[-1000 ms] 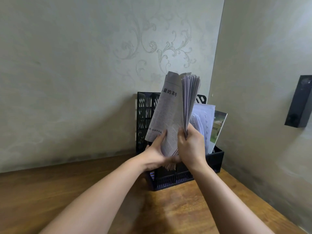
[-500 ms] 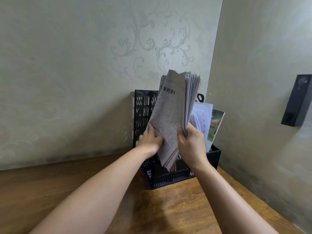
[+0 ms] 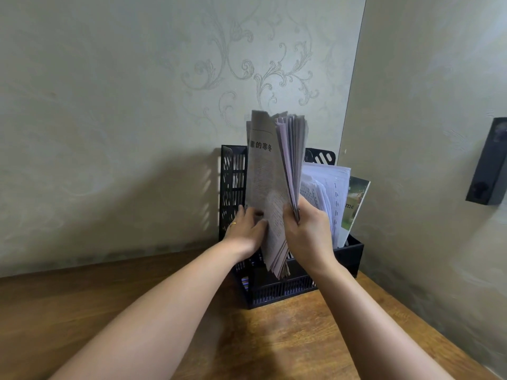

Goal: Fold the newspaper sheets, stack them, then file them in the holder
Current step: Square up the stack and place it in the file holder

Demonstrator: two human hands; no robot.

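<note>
**Desk editor:** What fills the frame?

**Photographer:** A pale wall (image 3: 123, 105) with a raised scroll pattern, meeting a second plain wall at the right-hand corner. Below them runs a brown wooden table (image 3: 301, 338), its grain clearly showing.

**Desk editor:** And on the table?

**Photographer:** A black perforated holder (image 3: 279, 292) stands in the corner, its tall slotted back against the patterned wall. Its right-hand compartment carries white printed papers (image 3: 333, 187) and a booklet with a green cover (image 3: 354, 204), both leaning right.

**Desk editor:** Where is the newspaper?

**Photographer:** The folded newspaper stack (image 3: 271, 193) stands nearly upright, tilted slightly, its lower edge dipping down inside the holder's front wall, left of the white papers. Whether it touches the holder's floor cannot be told. Its upper edges fan apart, with dark Chinese headline characters on the facing page.

**Desk editor:** The hands?

**Photographer:** The right hand (image 3: 310, 234) clamps the stack's near edge, thumb on the facing page, fingers wrapped behind. The left hand (image 3: 247, 231) lies against the stack's left side, fingers bent and reaching behind the paper; its grasp is partly hidden. It wears a thin gold ring (image 3: 233, 223).

**Desk editor:** Anything else?

**Photographer:** A small black box (image 3: 488, 163) is mounted on the right wall.
</note>
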